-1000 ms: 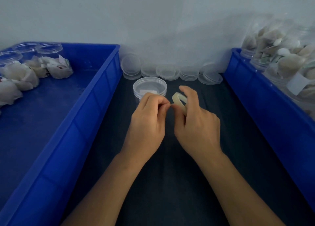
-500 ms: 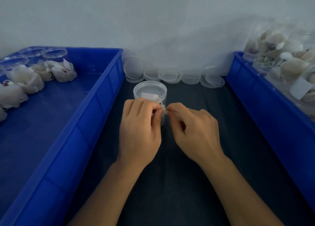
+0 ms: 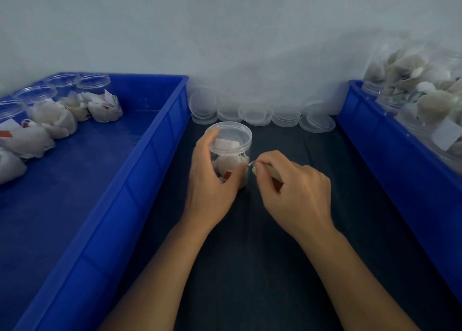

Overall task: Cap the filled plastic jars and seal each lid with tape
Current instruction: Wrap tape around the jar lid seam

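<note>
A clear capped jar [image 3: 231, 140] with white wrapped pieces inside stands on the dark table between two blue bins. My left hand [image 3: 212, 180] grips the jar from its left side, thumb across the front. My right hand [image 3: 292, 190] sits just right of the jar, fingers curled around a pale tape roll [image 3: 257, 169] that is mostly hidden in the hand. A short strip of tape runs from the roll toward the jar's right side.
Spare clear lids [image 3: 257, 114] lie stacked along the wall behind the jar. The left blue bin [image 3: 155, 140] holds several open filled jars [image 3: 95, 98]. The right blue bin [image 3: 375, 135] holds filled jars [image 3: 425, 95] piled high.
My left hand left the tape end and took hold of the jar. My right hand lowered the roll beside the jar's right side.
</note>
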### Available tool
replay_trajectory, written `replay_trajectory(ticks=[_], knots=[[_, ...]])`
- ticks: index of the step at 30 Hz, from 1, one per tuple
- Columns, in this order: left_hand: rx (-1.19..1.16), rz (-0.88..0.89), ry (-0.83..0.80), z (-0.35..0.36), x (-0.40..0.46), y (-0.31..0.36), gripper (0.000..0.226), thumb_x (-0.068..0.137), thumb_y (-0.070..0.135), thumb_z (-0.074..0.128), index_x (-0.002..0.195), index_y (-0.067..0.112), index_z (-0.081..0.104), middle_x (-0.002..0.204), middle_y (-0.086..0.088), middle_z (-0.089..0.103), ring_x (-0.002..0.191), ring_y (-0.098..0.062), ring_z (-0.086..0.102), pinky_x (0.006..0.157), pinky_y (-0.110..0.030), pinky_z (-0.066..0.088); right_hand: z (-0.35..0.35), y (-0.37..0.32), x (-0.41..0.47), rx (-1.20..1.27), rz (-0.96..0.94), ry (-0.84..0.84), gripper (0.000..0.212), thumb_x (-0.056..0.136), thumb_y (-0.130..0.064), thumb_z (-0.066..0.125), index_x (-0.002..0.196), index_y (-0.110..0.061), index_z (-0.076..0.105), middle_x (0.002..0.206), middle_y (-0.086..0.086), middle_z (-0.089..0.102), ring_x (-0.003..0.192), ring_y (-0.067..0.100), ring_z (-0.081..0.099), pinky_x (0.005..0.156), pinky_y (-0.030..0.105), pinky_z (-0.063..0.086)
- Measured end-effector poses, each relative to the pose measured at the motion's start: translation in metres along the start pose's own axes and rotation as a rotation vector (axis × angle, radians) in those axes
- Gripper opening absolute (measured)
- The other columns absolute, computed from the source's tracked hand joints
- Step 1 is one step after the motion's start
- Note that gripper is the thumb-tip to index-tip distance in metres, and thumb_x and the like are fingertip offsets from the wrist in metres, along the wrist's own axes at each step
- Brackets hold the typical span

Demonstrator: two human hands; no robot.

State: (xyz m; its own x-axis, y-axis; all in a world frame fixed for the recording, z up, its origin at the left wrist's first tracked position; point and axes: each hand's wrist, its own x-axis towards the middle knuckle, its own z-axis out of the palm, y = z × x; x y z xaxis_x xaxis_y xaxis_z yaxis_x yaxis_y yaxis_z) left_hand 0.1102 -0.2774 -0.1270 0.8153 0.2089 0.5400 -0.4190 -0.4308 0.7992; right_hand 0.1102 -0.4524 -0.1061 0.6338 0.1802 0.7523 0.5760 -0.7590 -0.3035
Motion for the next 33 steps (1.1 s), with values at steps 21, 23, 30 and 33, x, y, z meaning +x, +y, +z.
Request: replay_trajectory(ticks=[21, 23, 30, 33], knots=[[0.410, 0.131, -0.002, 0.001, -0.007, 0.023, 0.086, 0.090, 0.057, 0.062, 0.166, 0.042, 0.023, 0.120, -0.003, 0.047, 0.106, -0.015, 0.051, 0.085, -0.026, 0.050, -0.005, 0.003, 0.002, 0.013, 0.017, 0.000, 0.015, 0.105, -0.034, 0.059, 0.099, -0.026, 0.071, 0.064, -0.013, 0.061, 0.051, 0.010, 0.054, 0.047, 0.032, 0.046], [0.342, 0.113, -0.017, 0.001, -0.007, 0.023, 0.083, 0.092, 0.059, 0.062, 0.165, 0.046, 0.024, 0.122, 0.000, 0.043, 0.105, -0.013, 0.055, 0.079, -0.031, 0.058, -0.005, 0.002, 0.002, 0.011, 0.024, 0.002, 0.016, 0.104, -0.034, 0.059, 0.099, -0.026, 0.071, 0.064, -0.013, 0.060, 0.050, 0.010, 0.054, 0.047, 0.033, 0.046], [0.318, 0.092, -0.020, 0.001, -0.006, 0.023, 0.077, 0.090, 0.074, 0.061, 0.158, 0.055, 0.028, 0.127, 0.005, 0.040, 0.102, -0.008, 0.057, 0.070, -0.021, 0.054, -0.006, 0.002, 0.002, -0.004, 0.023, 0.036, 0.017, 0.101, -0.031, 0.058, 0.097, -0.025, 0.072, 0.061, -0.014, 0.058, 0.048, 0.010, 0.051, 0.045, 0.031, 0.043], [0.321, 0.099, -0.014, 0.002, -0.005, 0.022, 0.073, 0.092, 0.078, 0.055, 0.156, 0.052, 0.032, 0.127, 0.005, 0.042, 0.102, -0.006, 0.057, 0.071, -0.009, 0.040, -0.005, 0.001, 0.002, -0.026, 0.021, 0.061, 0.015, 0.101, -0.034, 0.060, 0.094, -0.026, 0.071, 0.060, -0.014, 0.056, 0.047, 0.010, 0.050, 0.045, 0.030, 0.042]])
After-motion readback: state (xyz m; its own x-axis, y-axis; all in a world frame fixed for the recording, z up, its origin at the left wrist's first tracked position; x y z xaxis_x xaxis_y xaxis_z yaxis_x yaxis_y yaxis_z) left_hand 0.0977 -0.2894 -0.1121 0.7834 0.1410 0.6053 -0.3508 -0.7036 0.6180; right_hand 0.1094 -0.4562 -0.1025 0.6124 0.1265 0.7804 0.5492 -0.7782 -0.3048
